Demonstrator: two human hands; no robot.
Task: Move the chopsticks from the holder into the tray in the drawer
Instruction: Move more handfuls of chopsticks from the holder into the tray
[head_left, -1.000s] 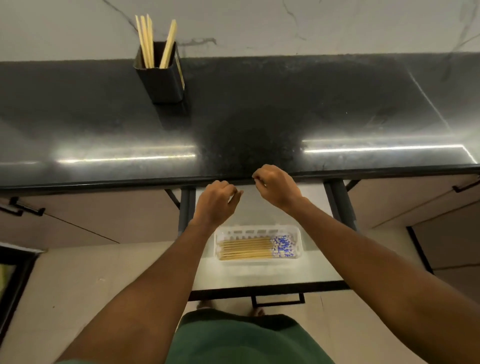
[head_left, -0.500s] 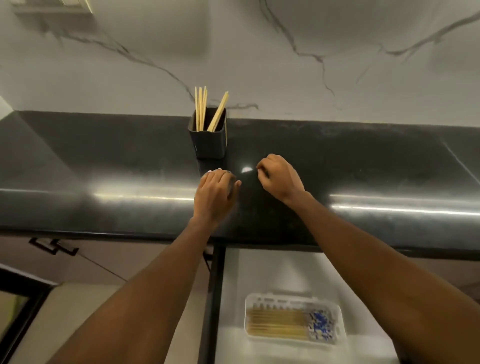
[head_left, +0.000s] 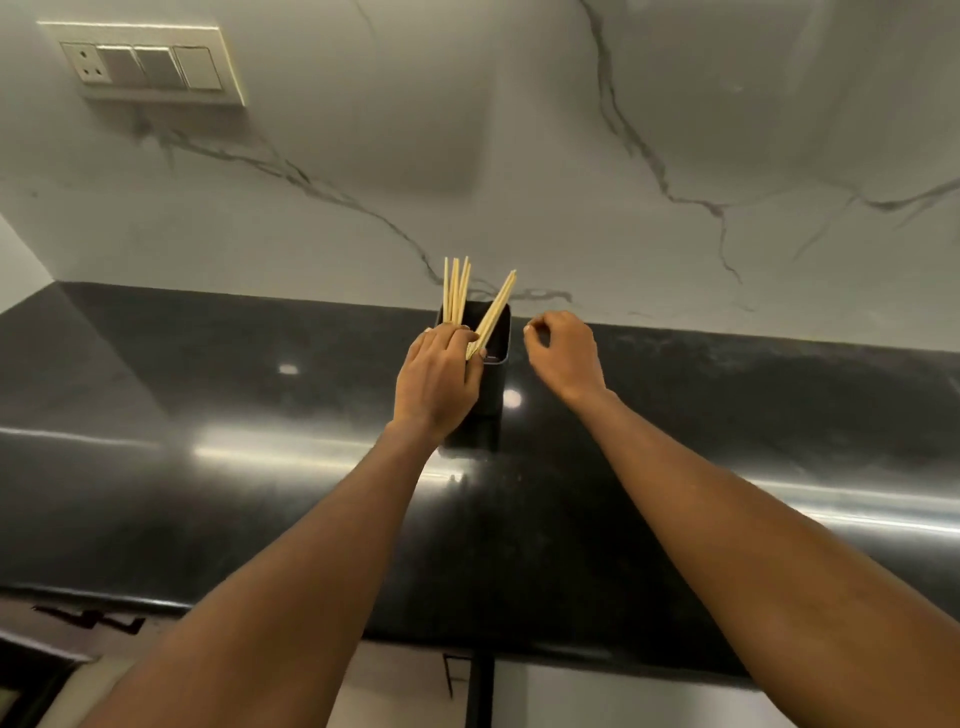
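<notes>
- A second ago my two hands were low down, over the open drawer with the tray in it; half a second ago they were over the front part of the tabletop (head_left: 208, 395), and now they are up at the holder (head_left: 497, 382)
- The view has tipped up too, so I can't see the tray any more; I see the wall (head_left: 519, 156) and a switch plate (head_left: 150, 65) in its top left corner
- I think this means one load is done and I am going back for more
- The holder has not moved; it stands by the back edge of the tabletop, against the wall, about in the middle
- The chopsticks (head_left: 455, 291) are in the holder: one bunch stands straight up at its left side, and a pair leans to the right
- My left hand (head_left: 439, 382) is on the near left side of the holder and hides part of it
- Its fingers (head_left: 451, 332) are bent round the low part of the sticks, and the leaning pair seems to run down into them, so I think it is grasping the chopsticks, but they are not lifted out yet
- My right hand (head_left: 565, 358) is just beside the holder on the right, not touching it
- Its fingers (head_left: 535, 328) are loosely curled with the thumb close by, and they hold nothing
- Next I would pull the sticks straight up, slowly, so the holder does not tip
</notes>
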